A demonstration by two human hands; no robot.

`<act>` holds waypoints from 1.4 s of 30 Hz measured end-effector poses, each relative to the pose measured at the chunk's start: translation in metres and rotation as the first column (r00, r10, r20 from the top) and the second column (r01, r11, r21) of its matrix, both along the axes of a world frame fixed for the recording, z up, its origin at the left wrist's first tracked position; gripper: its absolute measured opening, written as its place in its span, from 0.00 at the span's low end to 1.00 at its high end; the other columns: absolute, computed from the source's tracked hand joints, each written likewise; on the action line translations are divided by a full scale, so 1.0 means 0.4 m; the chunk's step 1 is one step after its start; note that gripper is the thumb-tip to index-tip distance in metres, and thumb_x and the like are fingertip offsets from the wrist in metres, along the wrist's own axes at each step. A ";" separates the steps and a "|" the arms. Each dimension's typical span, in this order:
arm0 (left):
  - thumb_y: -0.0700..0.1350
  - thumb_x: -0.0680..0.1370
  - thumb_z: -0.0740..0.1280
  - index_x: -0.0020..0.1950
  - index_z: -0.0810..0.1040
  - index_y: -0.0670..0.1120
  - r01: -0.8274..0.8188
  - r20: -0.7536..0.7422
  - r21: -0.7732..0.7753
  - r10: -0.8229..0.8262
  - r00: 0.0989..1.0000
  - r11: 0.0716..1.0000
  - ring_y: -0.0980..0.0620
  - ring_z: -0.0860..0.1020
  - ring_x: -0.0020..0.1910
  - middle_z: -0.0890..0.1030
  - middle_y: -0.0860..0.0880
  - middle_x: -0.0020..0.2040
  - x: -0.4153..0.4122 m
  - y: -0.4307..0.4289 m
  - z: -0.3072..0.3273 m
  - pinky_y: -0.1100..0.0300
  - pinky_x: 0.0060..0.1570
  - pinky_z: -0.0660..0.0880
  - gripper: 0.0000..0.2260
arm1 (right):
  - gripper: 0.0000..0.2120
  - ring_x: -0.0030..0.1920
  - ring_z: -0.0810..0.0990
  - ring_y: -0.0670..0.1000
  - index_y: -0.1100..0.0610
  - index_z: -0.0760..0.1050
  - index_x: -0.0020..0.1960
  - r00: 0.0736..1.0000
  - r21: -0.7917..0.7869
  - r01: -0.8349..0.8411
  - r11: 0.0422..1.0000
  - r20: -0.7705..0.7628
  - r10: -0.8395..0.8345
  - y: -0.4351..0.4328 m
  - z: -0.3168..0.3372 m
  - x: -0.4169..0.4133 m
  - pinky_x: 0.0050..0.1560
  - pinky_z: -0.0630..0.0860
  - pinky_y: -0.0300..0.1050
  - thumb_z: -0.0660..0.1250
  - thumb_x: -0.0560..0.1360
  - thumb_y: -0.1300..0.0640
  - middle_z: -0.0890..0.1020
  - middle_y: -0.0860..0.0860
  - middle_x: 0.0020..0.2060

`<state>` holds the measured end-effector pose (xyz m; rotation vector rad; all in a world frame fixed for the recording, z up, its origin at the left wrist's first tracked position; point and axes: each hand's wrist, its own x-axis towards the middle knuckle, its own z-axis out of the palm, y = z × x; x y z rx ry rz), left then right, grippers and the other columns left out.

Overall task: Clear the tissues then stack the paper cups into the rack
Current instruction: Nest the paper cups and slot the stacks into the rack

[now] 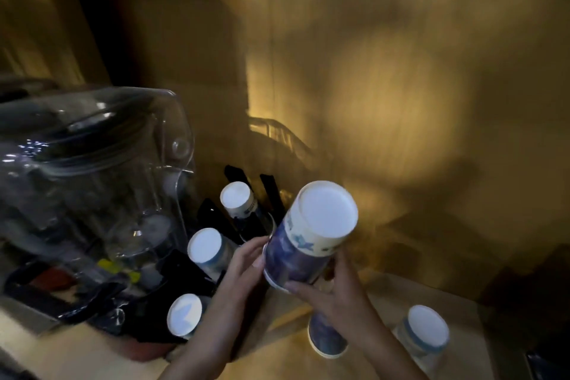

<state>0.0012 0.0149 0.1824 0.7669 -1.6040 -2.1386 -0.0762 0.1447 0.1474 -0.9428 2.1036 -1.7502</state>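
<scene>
Both hands hold one upside-down blue-and-white paper cup [311,234] above the counter, its white base toward me. My left hand [243,259] touches its left side with fingertips; my right hand [327,290] grips its rim from below. Three inverted cups sit on the black rack [216,216]: one at the back [237,198], one in the middle [206,246], one at the front [184,314]. Two more inverted cups stand on the counter, one under my right wrist [327,339] and one at the right [427,330]. I see no tissues.
A large clear plastic lidded container [92,170] stands at the left, close beside the rack. A black tray edge [61,299] with dark items lies under it. The wooden counter [277,358] runs along the bottom; a yellow-lit wall is behind. The picture is dim and blurred.
</scene>
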 end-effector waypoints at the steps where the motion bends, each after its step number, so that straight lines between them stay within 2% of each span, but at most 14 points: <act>1: 0.30 0.80 0.49 0.55 0.73 0.40 -0.038 -0.020 -0.045 0.037 0.999 0.998 0.43 0.76 0.52 0.77 0.40 0.52 0.006 -0.016 0.015 0.56 0.51 0.75 0.15 | 0.36 0.53 0.73 0.31 0.42 0.67 0.57 1.000 0.007 -0.011 1.000 0.001 0.011 -0.017 0.008 -0.005 0.47 0.67 0.22 0.77 0.53 0.39 0.76 0.41 0.56; 4: 0.33 0.81 0.49 0.60 0.71 0.35 0.043 -0.013 -0.173 -0.046 0.999 0.984 0.43 0.76 0.54 0.77 0.39 0.55 0.002 -0.074 0.086 0.64 0.45 0.75 0.14 | 0.35 0.55 0.74 0.33 0.41 0.68 0.58 0.998 -0.015 -0.059 0.998 0.018 0.059 -0.075 0.056 -0.018 0.50 0.69 0.25 0.75 0.54 0.37 0.77 0.37 0.56; 6: 0.41 0.81 0.52 0.60 0.74 0.41 0.139 0.009 -0.316 -0.144 0.990 0.938 0.46 0.72 0.61 0.74 0.41 0.62 0.013 -0.121 0.119 0.66 0.49 0.73 0.14 | 0.32 0.56 0.74 0.34 0.40 0.69 0.56 0.997 -0.040 -0.069 0.997 0.019 0.070 -0.118 0.082 -0.029 0.50 0.70 0.25 0.76 0.55 0.36 0.78 0.34 0.54; 9: 0.60 0.76 0.56 0.57 0.79 0.52 0.082 -0.018 -0.391 -0.097 0.995 0.917 0.50 0.70 0.67 0.74 0.48 0.66 0.036 -0.178 0.159 0.54 0.67 0.65 0.19 | 0.38 0.59 0.74 0.39 0.39 0.67 0.59 1.000 -0.021 -0.018 1.000 -0.023 0.017 -0.200 0.119 -0.050 0.58 0.70 0.37 0.75 0.53 0.33 0.76 0.36 0.57; 12: 0.67 0.73 0.55 0.61 0.78 0.52 0.154 -0.042 -0.411 -0.187 0.981 0.899 0.54 0.75 0.63 0.80 0.51 0.62 0.038 -0.239 0.191 0.52 0.68 0.66 0.27 | 0.31 0.57 0.74 0.39 0.26 0.63 0.51 0.998 0.024 0.008 1.000 -0.065 -0.006 -0.274 0.150 -0.073 0.58 0.71 0.41 0.74 0.53 0.33 0.73 0.30 0.52; 14: 0.66 0.71 0.55 0.58 0.79 0.52 0.174 -0.072 -0.383 -0.217 0.974 0.907 0.59 0.79 0.57 0.84 0.55 0.55 0.025 -0.271 0.212 0.65 0.56 0.74 0.26 | 0.32 0.59 0.74 0.42 0.27 0.62 0.52 0.996 0.038 0.032 0.999 -0.087 -0.029 -0.312 0.165 -0.088 0.62 0.71 0.47 0.75 0.54 0.35 0.74 0.33 0.55; 16: 0.65 0.70 0.55 0.52 0.79 0.54 0.157 -0.088 -0.385 -0.206 0.975 0.910 0.61 0.81 0.51 0.85 0.58 0.49 0.014 -0.292 0.218 0.71 0.46 0.76 0.22 | 0.36 0.61 0.74 0.46 0.37 0.64 0.59 0.989 0.061 0.069 0.996 -0.133 -0.060 -0.346 0.169 -0.102 0.64 0.71 0.53 0.75 0.54 0.37 0.75 0.42 0.61; 19: 0.67 0.67 0.57 0.53 0.79 0.54 0.108 -0.064 -0.398 -0.145 0.987 0.911 0.55 0.78 0.58 0.82 0.53 0.56 0.016 -0.317 0.192 0.56 0.63 0.71 0.25 | 0.44 0.63 0.73 0.50 0.45 0.62 0.65 0.970 0.173 0.128 0.977 -0.225 -0.088 -0.380 0.154 -0.112 0.64 0.71 0.56 0.71 0.54 0.31 0.74 0.47 0.64; 21: 0.68 0.67 0.57 0.56 0.78 0.52 0.101 -0.072 -0.372 -0.137 0.988 0.923 0.53 0.77 0.60 0.81 0.51 0.58 0.013 -0.331 0.170 0.52 0.67 0.68 0.28 | 0.44 0.62 0.73 0.52 0.47 0.62 0.64 0.948 0.267 0.188 0.945 -0.300 -0.104 -0.393 0.135 -0.117 0.63 0.70 0.58 0.67 0.54 0.27 0.75 0.48 0.63; 26: 0.57 0.79 0.53 0.66 0.72 0.47 0.215 0.043 -0.314 -0.212 0.976 0.925 0.55 0.74 0.59 0.76 0.48 0.64 -0.021 -0.373 0.103 0.59 0.61 0.68 0.21 | 0.39 0.61 0.73 0.54 0.52 0.64 0.61 0.867 0.385 0.322 0.865 -0.487 -0.107 -0.413 0.080 -0.138 0.59 0.62 0.55 0.69 0.60 0.31 0.76 0.50 0.59; 32: 0.69 0.68 0.57 0.67 0.66 0.60 0.183 -0.007 -0.386 -0.201 0.980 0.904 0.66 0.73 0.55 0.74 0.63 0.57 -0.024 -0.380 0.052 0.67 0.51 0.68 0.29 | 0.43 0.64 0.69 0.53 0.49 0.58 0.68 0.923 0.368 0.252 0.895 -0.368 -0.108 -0.414 0.070 -0.134 0.67 0.61 0.57 0.68 0.60 0.31 0.74 0.48 0.63; 34: 0.66 0.72 0.59 0.67 0.68 0.58 0.218 0.044 -0.471 -0.224 0.974 0.855 0.65 0.73 0.56 0.75 0.59 0.60 -0.041 -0.385 0.041 0.68 0.50 0.68 0.25 | 0.35 0.61 0.72 0.53 0.49 0.63 0.66 0.925 0.368 0.205 0.907 -0.375 -0.057 -0.417 0.073 -0.129 0.64 0.66 0.59 0.69 0.65 0.36 0.75 0.50 0.61; 37: 0.63 0.75 0.60 0.67 0.72 0.52 0.308 0.266 -0.690 -0.166 0.950 0.655 0.53 0.68 0.67 0.68 0.52 0.70 -0.056 -0.381 0.008 0.57 0.65 0.67 0.24 | 0.26 0.59 0.74 0.55 0.51 0.66 0.64 0.918 0.374 0.180 0.910 -0.395 -0.020 -0.418 0.078 -0.130 0.62 0.69 0.60 0.69 0.70 0.46 0.76 0.52 0.60; 42: 0.63 0.75 0.59 0.71 0.66 0.52 0.348 0.347 -0.820 -0.088 0.934 0.454 0.47 0.62 0.72 0.62 0.50 0.75 -0.052 -0.368 -0.008 0.49 0.70 0.58 0.27 | 0.26 0.58 0.73 0.53 0.51 0.65 0.66 0.919 0.441 0.152 0.885 -0.393 0.038 -0.409 0.088 -0.135 0.60 0.70 0.55 0.69 0.71 0.50 0.75 0.52 0.61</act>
